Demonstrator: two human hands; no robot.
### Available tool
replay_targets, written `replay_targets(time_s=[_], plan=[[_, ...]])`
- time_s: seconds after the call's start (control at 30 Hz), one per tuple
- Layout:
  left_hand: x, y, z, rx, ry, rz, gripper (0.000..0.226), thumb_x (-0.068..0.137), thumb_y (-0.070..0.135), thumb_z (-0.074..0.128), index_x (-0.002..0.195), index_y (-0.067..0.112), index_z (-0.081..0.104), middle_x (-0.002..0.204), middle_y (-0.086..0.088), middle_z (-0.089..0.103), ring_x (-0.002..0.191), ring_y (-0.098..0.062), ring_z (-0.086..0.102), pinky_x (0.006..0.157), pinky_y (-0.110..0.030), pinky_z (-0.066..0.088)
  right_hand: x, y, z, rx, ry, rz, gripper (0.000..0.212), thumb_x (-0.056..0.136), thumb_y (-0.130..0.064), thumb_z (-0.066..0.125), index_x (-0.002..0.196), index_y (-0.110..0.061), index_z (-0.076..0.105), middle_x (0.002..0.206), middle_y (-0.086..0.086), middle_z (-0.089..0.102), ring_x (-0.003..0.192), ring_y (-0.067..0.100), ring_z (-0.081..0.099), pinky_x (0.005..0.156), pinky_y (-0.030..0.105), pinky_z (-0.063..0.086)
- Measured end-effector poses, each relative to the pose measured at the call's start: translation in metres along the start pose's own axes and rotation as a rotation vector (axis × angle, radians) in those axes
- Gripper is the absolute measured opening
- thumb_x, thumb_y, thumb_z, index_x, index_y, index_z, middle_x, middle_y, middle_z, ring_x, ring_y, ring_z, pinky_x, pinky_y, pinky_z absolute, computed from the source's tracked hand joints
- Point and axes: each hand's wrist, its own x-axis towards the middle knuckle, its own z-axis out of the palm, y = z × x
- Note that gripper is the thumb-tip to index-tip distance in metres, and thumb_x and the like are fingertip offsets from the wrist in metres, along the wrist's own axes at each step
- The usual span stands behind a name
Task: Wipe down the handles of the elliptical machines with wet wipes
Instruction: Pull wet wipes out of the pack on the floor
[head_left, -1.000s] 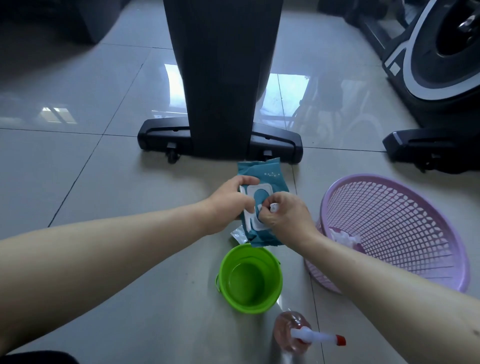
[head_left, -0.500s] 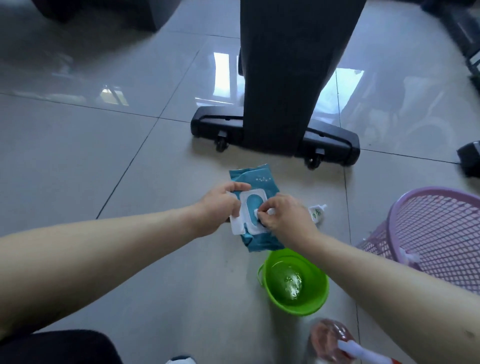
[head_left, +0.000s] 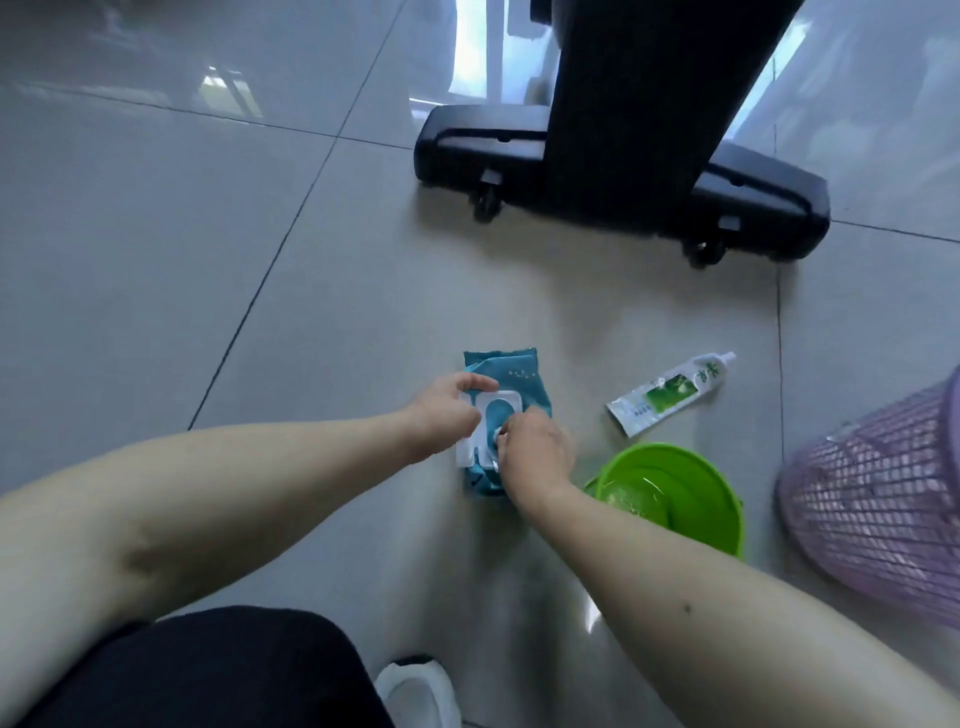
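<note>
Wet wipes sat in a teal soft plastic pack (head_left: 511, 387) lying on the grey tiled floor (head_left: 208, 260), just beside a green plastic bucket (head_left: 675, 499). The left hand (head_left: 447, 415) gripped the pack's left edge while the right hand (head_left: 535, 449) pinched at its white flap; steadying the pack and drawing slowly would likely free one sheet. Whether a wipe was caught stayed hidden under the fingers, and the machine's handles lay out of view.

Tile floor (head_left: 156, 260): wipes pack (head_left: 519, 379), tube (head_left: 670, 392), green bucket (head_left: 691, 493), basket (head_left: 883, 509).
</note>
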Motion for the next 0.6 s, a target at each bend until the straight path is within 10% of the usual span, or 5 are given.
replay_targets(time_s=[0.37,0.6], plan=[[0.015,-0.029,0.009,0.127,0.073,0.039,0.041,0.090,-0.005,0.046,0.124,0.019,0.046,0.089,-0.005,0.050,0.058,-0.017,0.047,0.041,-0.021,0.039,0.001,-0.004,0.024,-0.110,0.008,-0.104,0.020,0.101,-0.014,0.054,0.109,-0.015,0.072,0.113,0.005,0.065,0.099,0.028,0.064,0.075,0.034,0.030],[0.015,-0.036,0.010,0.200,0.121,0.054,0.026,0.091,0.007,0.055,0.105,0.025,0.043,0.103,-0.007,0.058,0.086,-0.030,0.065,0.066,-0.047,0.060,-0.005,-0.009,0.023,-0.154,-0.094,-0.113,0.009,0.076,-0.014,0.082,0.078,-0.016,0.073,0.079,0.003,0.067,0.070,0.025,0.067,0.063,0.033,0.038]])
